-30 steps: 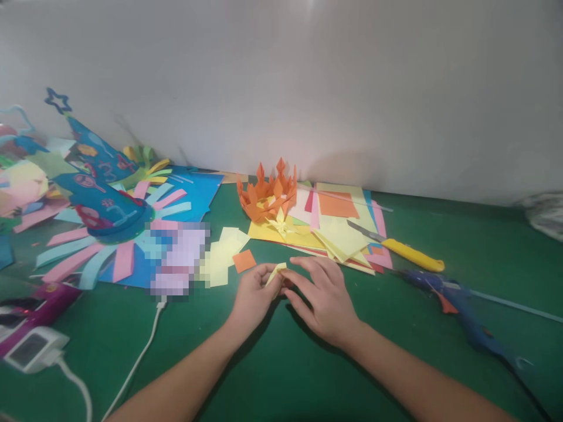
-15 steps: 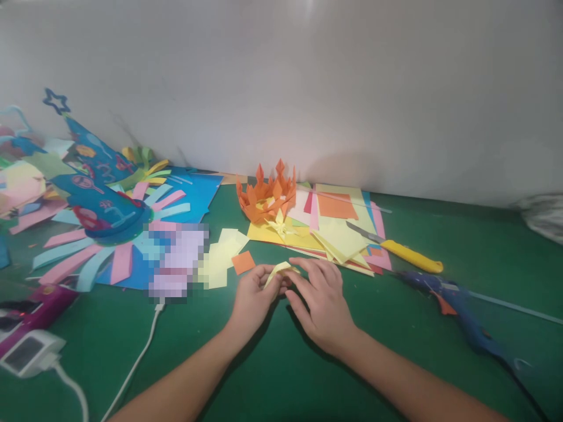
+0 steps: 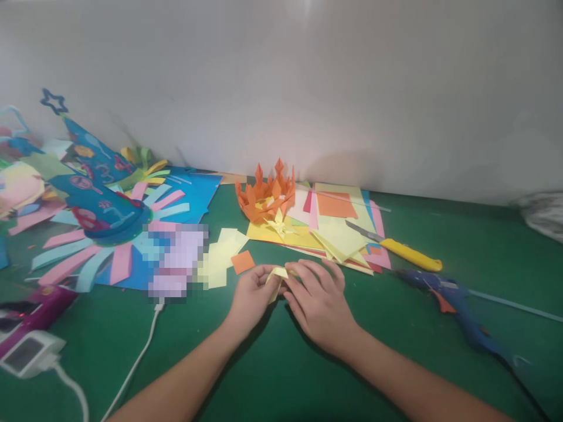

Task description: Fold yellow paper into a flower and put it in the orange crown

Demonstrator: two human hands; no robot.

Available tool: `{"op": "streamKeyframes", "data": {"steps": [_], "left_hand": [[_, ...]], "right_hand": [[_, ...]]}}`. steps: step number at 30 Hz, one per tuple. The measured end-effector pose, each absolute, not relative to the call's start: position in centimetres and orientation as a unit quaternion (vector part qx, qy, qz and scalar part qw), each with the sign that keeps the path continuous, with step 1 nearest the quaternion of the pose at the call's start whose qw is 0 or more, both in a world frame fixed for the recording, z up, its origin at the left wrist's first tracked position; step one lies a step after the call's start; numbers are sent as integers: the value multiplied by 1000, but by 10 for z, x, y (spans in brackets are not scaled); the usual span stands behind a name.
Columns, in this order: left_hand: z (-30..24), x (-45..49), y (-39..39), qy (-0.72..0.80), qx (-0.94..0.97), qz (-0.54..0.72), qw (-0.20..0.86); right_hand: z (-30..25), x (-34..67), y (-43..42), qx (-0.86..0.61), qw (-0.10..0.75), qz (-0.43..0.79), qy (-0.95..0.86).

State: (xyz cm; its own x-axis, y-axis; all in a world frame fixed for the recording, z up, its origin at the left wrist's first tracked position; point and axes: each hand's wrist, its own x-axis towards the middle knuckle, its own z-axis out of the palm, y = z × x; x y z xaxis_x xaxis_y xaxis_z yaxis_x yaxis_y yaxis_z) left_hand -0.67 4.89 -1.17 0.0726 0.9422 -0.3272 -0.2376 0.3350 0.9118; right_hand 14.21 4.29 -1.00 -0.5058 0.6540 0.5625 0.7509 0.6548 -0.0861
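A small folded piece of pale yellow paper [image 3: 278, 274] is held between my two hands, just above the green table. My left hand [image 3: 250, 298] pinches its left side, thumb on top and fingers curled behind. With bent fingers, my right hand [image 3: 321, 299] grips the right edge; its fingertips partly cover the paper. Beyond them, an orange folded-paper crown [image 3: 266, 196] stands with a pale yellow paper flower [image 3: 280, 225] in front of it. An orange paper square [image 3: 243, 262] lies close to my left hand, beside several pale yellow sheets [image 3: 217, 264].
At right lie a yellow utility knife [image 3: 411, 254], blade out, and a blue glue gun [image 3: 457, 310] with its stick. Coloured papers [image 3: 343, 240] are stacked behind my hands. Blue party hats [image 3: 109, 205] and a white cable [image 3: 143, 357] occupy the left. A pale wall [image 3: 281, 82] closes the back.
The yellow paper has turned between my fingers, and a flap now hangs lower beside my left thumb. My right fingers have shifted slightly along its edge.
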Motion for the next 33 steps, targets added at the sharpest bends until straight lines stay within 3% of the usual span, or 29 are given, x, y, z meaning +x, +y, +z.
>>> {"op": "streamKeyframes", "data": {"steps": [24,29,33], "left_hand": [[-15,-9,51,429,290,485,705],[-13,-8,51,433,290,487,701],[-10,-6,50,457,303,471,691]], "right_hand": [[-15,141,42,-425,284,-88,-855],[-9,144,45,-420,323,-2,-848],[-17,147,52,-430,422,156,-783]]}}
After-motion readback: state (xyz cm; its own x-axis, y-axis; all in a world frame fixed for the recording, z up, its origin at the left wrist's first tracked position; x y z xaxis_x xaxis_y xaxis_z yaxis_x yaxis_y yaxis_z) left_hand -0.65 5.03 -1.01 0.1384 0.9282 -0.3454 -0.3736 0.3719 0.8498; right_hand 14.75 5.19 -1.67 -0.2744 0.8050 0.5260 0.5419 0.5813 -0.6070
